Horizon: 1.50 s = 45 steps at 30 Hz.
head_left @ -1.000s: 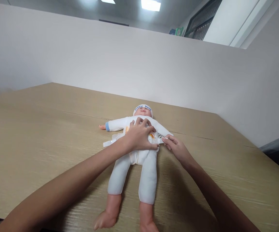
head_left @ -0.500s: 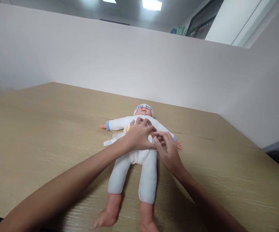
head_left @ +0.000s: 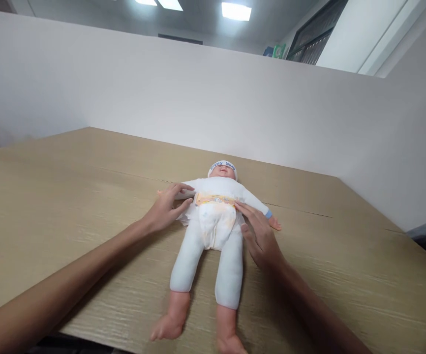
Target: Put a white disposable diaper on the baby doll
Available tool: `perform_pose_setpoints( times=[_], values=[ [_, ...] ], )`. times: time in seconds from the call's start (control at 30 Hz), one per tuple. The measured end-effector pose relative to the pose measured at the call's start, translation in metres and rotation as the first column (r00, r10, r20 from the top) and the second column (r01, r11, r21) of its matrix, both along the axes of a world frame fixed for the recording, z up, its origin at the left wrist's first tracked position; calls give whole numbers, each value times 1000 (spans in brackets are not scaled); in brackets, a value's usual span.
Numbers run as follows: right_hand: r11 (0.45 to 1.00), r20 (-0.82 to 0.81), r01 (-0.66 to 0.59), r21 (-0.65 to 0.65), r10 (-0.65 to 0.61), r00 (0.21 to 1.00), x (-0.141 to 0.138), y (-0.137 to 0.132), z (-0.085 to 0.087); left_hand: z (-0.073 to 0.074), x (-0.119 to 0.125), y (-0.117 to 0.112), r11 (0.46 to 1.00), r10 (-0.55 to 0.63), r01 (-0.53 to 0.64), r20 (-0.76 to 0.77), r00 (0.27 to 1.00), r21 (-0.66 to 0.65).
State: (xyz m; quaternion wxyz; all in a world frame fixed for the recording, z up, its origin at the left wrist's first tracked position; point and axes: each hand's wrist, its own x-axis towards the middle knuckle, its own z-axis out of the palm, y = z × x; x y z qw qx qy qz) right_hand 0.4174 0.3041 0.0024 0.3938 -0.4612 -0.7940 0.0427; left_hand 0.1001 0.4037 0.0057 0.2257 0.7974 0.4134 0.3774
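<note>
A baby doll (head_left: pixel 187 265) in a white outfit lies on its back, feet toward me. A white diaper (head_left: pixel 216 221) with a patterned orange waistband (head_left: pixel 216 199) covers its front between the legs. My left hand (head_left: pixel 168 206) is beside the waist on the left, fingers stretched and thumb apart, over the white side flap (head_left: pixel 186 216), which it partly hides along with the doll's forearm. On the other side, my right hand (head_left: pixel 262 233) rests its extended fingertips on the waistband's right end, with the thumb lower by the hip.
The doll lies on a wide wooden table (head_left: pixel 87 196) with a thin seam across it. A pale partition wall (head_left: pixel 161 98) rises behind the far edge. Dark items show below the table's near left edge and beyond its right side.
My left hand has moved left off the doll's belly to its left side, uncovering the waistband. My right hand stays at the right side, its fingers now flatter on the diaper.
</note>
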Motion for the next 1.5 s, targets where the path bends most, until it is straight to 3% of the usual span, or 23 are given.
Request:
perform_pose_setpoints(
  times=[0.2, 0.37, 0.53, 0.67, 0.73, 0.83, 0.93, 1.03, 1.17, 1.33, 1.5],
  values=[
    [986, 9, 100, 136, -102, 995, -40, 12, 40, -18, -30, 4, 996, 88, -89, -267, 960, 10],
    [1000, 217, 9, 4, -10, 976, -83, 39, 62, -22, -30, 3, 992, 105, -122, -419, 902, -13],
    [990, 311, 92, -104, -56, 949, -100, 54, 63, -17, -37, 9, 967, 5, -67, -247, 969, -246],
    [983, 304, 108, -150, -58, 951, -102, 56, 63, 2, -35, 16, 937, -48, 44, -3, 999, -346],
    [981, 284, 102, -167, -51, 957, -102, 56, 62, 16, -25, 16, 915, -54, 108, 145, 988, -389],
    [971, 224, 120, -208, -72, 972, -102, 57, 61, 33, 3, 15, 894, -61, 149, 213, 975, -423],
    [958, 158, 111, -263, -70, 985, -99, 59, 61, 38, 33, 13, 854, -170, 287, 289, 942, -434],
    [945, 115, 104, -309, -71, 991, -95, 62, 62, 32, 50, 14, 819, -212, 381, 391, 896, -428],
    [932, 49, 98, -349, -86, 995, -90, 65, 63, 11, 49, 15, 867, -78, 311, 511, 856, -389],
    [934, 13, 105, -341, -107, 994, -88, 65, 62, -16, 41, 20, 912, -70, 242, 454, 888, -332],
    [959, -21, 120, -258, -130, 991, -87, 72, 51, -27, 44, 30, 911, -113, 274, 451, 885, -308]
  ],
)
